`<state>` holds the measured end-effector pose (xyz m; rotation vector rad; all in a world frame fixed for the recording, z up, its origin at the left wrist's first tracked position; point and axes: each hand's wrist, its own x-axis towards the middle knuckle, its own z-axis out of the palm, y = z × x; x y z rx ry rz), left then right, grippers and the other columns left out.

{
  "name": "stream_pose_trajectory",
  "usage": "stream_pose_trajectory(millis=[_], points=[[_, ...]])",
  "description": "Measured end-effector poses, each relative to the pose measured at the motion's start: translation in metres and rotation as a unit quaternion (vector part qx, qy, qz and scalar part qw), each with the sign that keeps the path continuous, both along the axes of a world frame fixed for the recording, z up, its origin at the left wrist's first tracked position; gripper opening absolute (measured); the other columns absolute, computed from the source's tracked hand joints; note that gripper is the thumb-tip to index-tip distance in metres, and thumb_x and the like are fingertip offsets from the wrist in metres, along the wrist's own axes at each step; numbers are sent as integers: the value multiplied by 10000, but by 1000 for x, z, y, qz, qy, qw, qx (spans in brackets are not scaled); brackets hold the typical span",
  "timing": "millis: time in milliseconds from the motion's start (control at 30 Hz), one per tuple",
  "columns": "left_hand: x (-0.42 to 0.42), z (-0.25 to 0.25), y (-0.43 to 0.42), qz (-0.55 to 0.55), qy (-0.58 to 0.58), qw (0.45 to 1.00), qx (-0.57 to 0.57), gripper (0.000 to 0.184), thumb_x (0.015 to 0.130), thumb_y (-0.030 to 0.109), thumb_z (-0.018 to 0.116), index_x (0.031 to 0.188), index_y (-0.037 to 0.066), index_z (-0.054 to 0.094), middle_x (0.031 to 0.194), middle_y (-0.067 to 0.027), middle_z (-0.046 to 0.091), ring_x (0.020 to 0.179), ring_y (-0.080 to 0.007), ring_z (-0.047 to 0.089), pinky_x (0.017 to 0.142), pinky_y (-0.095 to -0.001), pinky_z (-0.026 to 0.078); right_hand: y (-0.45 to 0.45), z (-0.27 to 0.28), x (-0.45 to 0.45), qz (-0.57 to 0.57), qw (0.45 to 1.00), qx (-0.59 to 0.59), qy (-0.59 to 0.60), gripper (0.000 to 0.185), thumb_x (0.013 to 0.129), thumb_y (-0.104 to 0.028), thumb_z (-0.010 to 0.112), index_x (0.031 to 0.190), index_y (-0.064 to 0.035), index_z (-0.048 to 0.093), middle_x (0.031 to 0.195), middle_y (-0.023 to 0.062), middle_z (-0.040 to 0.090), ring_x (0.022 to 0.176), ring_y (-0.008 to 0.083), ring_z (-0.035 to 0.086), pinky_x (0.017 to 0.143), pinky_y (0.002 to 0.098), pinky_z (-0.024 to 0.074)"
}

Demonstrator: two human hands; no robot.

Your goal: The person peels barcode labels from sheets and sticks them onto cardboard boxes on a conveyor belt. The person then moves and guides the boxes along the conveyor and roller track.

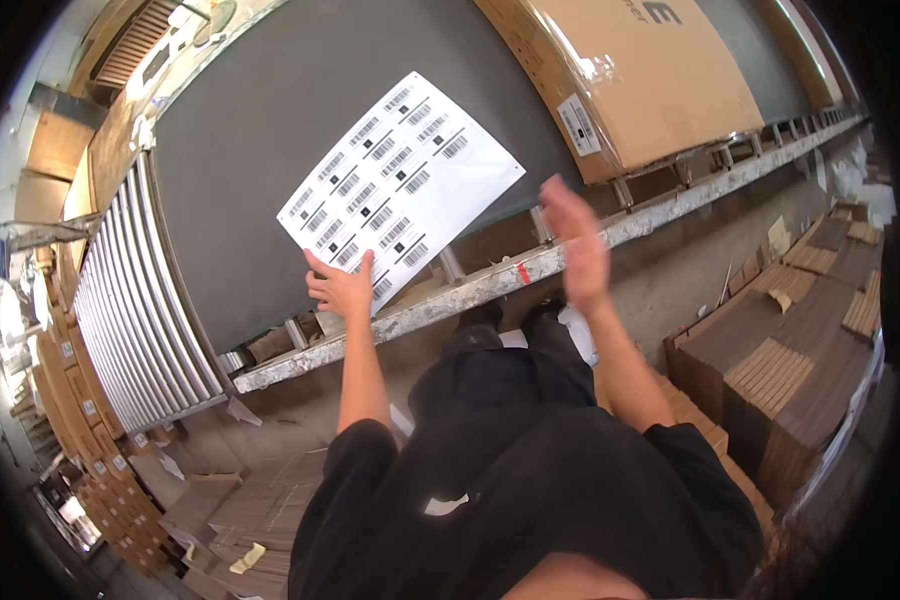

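Observation:
A white sheet of printed barcode labels (pixel 400 180) lies over the dark conveyor belt (pixel 240 130), its lower corner near the metal rail. My left hand (pixel 342 288) grips the sheet's lower left edge, with the thumb on top and the other fingers at the edge. To the right of the sheet, my right hand (pixel 578 240) is raised above the rail, slightly blurred, with its fingers stretched out and nothing in it. Beyond it on the conveyor sits a large cardboard box (pixel 660 80) with clear tape and a white label on its side.
A worn metal rail (pixel 420 312) runs along the conveyor's near side. Metal rollers (pixel 145 300) stand at the left. Stacks of flat brown panels (pixel 770 400) are on the floor at the right, and more stacked boxes (pixel 100 440) at the lower left.

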<state>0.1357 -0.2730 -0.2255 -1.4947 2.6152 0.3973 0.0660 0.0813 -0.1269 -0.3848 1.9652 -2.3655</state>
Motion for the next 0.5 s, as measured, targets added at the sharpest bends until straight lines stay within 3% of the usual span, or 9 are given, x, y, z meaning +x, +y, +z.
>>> stream_pose_trajectory(millis=[33, 100, 133, 167, 233, 267, 367, 400, 500], points=[[-1, -2, -1, 17, 22, 999, 20, 1320, 736, 482, 929, 1687, 228, 51, 1535, -303, 299, 1424, -480, 304, 1134, -563, 377, -15, -22, 22, 45, 996, 47, -55, 577, 1062, -285, 553, 1566, -18, 464, 1599, 172, 496, 1450, 275, 503, 1153, 428, 432], [-1, -7, -1, 48, 55, 995, 62, 1325, 723, 440, 950, 1686, 239, 62, 1491, -294, 334, 1411, -478, 310, 1090, -565, 424, -44, -40, 60, 128, 977, 74, -152, 532, 1022, -189, 622, 1521, -29, 525, 1508, 145, 586, 1316, 255, 617, 1042, 392, 522], [-5, -4, -2, 57, 61, 995, 53, 1350, 693, 296, 987, 1681, 231, 69, 1439, -298, 375, 1357, -487, 391, 1043, -555, 471, -53, -27, 71, 174, 968, 68, -167, 515, 1009, -165, 648, 1496, -28, 550, 1465, 143, 615, 1274, 252, 646, 1006, 378, 545], [-4, -7, -10, 71, 79, 992, 69, 1354, 682, 248, 990, 1678, 222, 73, 1434, -305, 378, 1325, -492, 423, 1050, -551, 469, -58, -12, 81, 221, 956, 60, -184, 499, 996, -141, 674, 1472, -27, 574, 1422, 141, 644, 1231, 250, 675, 970, 364, 567], [2, -6, -30, 96, 116, 984, 97, 1366, 660, 153, 997, 1672, 203, 80, 1425, -319, 384, 1262, -503, 487, 1065, -543, 466, -66, 7, 89, 268, 955, 52, -112, 462, 981, -116, 695, 1425, -17, 615, 1400, 158, 651, 1211, 240, 680, 945, 357, 581], [7, -6, -33, 105, 164, 976, 100, 1283, 695, 4, 943, 1661, 166, 115, 1441, -333, 444, 1194, -456, 593, 1043, -500, 501, -64, 18, 86, 274, 956, 51, -93, 440, 969, -102, 707, 1397, -25, 638, 1387, 164, 655, 1161, 235, 692, 913, 360, 592], [23, -20, -51, 171, 282, 905, 270, 1153, 759, -71, 868, 1649, 121, 160, 1436, -318, 538, 1198, -372, 642, 1002, -445, 543, -42, 18, 66, 232, 964, 114, -55, 410, 970, -104, 699, 1372, -35, 657, 1333, 150, 675, 1095, 222, 704, 877, 343, 595], [27, -39, -57, 155, 293, 907, 260, 922, 815, -121, 786, 1592, 36, 314, 1371, -242, 643, 1192, -279, 670, 979, -398, 562, -33, 13, 57, 200, 970, 130, -44, 376, 966, -97, 690, 1338, -44, 678, 1260, 131, 696, 1050, 211, 709, 837, 326, 591], [32, -8, -71, -22, 349, 792, 501, 734, 835, -113, 749, 1501, -35, 451, 1299, -176, 684, 1210, -249, 661, 1007, -379, 546, -15, 13, 38, 111, 980, 156, -64, 371, 938, -94, 706, 1302, -25, 684, 1202, 118, 711, 1073, 201, 693, 828, 316, 570]])
